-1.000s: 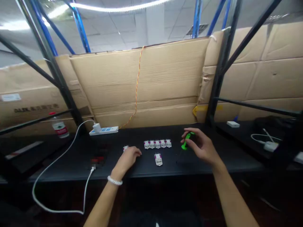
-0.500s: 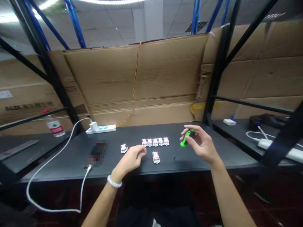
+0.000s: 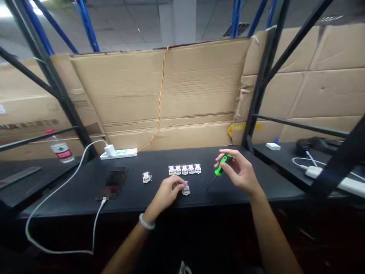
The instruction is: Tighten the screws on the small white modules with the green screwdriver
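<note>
My right hand (image 3: pixel 240 170) grips a screwdriver (image 3: pixel 222 166) with a green and black handle, its thin shaft slanting down to the left toward the table. My left hand (image 3: pixel 169 191), with a white bracelet at the wrist, has thumb and forefinger pinched together at the upper left of a small white-and-purple part (image 3: pixel 186 189). The fingertips cover some of that part, and whatever is between them is too small to make out. Behind the hand stands a row (image 3: pixel 185 169) of several similar parts. Another lone white-and-purple part (image 3: pixel 146 177) lies left of the row.
On the black table (image 3: pixel 159 158), a white power strip (image 3: pixel 122 153) holds a plugged-in charger with a white cable (image 3: pixel 61 202) looping down to a blurred dark device (image 3: pixel 115 182). A water bottle (image 3: pixel 62 149) stands beyond the left post. Cardboard (image 3: pixel 194 87) closes the back.
My left hand has moved right, from near the row to the lone front part, where its fingertips now are. My right hand keeps the screwdriver in nearly the same place. The view has shifted slightly.
</note>
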Demonstrator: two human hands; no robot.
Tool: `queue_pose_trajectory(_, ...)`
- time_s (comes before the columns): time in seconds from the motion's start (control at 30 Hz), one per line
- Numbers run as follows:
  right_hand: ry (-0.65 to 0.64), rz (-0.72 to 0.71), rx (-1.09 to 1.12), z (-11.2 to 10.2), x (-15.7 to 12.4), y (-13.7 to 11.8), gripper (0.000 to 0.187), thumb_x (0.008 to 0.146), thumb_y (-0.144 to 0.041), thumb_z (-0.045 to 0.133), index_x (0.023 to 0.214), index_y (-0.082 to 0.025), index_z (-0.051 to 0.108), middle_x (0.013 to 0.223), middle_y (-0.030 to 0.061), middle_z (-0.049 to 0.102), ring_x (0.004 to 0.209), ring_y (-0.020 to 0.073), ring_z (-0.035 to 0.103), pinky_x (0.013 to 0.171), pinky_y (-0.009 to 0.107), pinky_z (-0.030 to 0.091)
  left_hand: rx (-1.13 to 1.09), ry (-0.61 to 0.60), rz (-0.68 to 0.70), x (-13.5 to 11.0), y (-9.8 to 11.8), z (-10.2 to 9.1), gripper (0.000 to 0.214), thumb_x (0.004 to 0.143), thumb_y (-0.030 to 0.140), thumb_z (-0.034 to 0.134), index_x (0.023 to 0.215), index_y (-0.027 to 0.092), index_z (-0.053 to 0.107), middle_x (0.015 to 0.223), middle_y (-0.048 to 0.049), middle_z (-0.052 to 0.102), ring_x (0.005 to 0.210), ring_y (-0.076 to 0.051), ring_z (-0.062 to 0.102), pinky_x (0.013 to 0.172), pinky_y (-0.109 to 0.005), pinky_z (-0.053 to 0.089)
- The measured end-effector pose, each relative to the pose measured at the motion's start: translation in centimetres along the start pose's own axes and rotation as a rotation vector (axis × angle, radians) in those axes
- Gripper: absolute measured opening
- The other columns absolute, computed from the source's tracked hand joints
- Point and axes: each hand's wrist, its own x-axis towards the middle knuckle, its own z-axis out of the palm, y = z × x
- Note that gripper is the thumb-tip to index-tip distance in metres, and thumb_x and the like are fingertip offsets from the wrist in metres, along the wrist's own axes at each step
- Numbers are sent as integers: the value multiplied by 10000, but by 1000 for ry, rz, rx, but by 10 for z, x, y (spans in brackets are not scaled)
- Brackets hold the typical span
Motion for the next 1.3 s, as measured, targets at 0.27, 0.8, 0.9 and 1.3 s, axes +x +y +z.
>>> queue_pose_trajectory(0.27, 1, -4, -3, 0, 1, -1, 321, 1010, -314, 706, 1322, -271, 645, 1059, 51, 707, 864, 203, 782, 777, 365, 680, 5, -16, 53, 0, -4, 9, 167, 958, 214, 666, 868, 204, 806, 1127, -89, 766, 1083, -254, 716, 1056, -399, 527)
queue_pose_trajectory(0.8, 1, -6, -6, 1, 1, -3, 324, 1006, -323, 706, 1320, -265, 643, 1061, 52, 704, 870, 207, 778, 787, 377, 680, 118, -49, 66, -5, 3, 13, 174, 946, 138, 658, 864, 215, 790, 1274, -100, 745, 1195, -277, 717, 1090, -422, 543)
queue_pose_trajectory(0.9, 3, -5, -10, 1, 0, -3, 319, 1007, -321, 705, 1316, -268, 644, 1063, 52, 706, 870, 205, 778, 788, 375, 678, 143, -50, 85, -6, 2, 14, 187, 954, 132, 643, 872, 214, 790, 1265, -102, 752, 1176, -274, 727, 1083, -424, 549)
queue_pose_trajectory(1.3, 162, -17, 140, 26, 5, -10, 477, 964, -363, 773, 1386, -282, 565, 1018, 44, 745, 786, 196, 776, 683, 348, 684, 129, -99, 120, -5, 3, 5, 121, 945, 151, 689, 965, 216, 789, 1260, -101, 766, 1185, -275, 727, 1088, -415, 543)
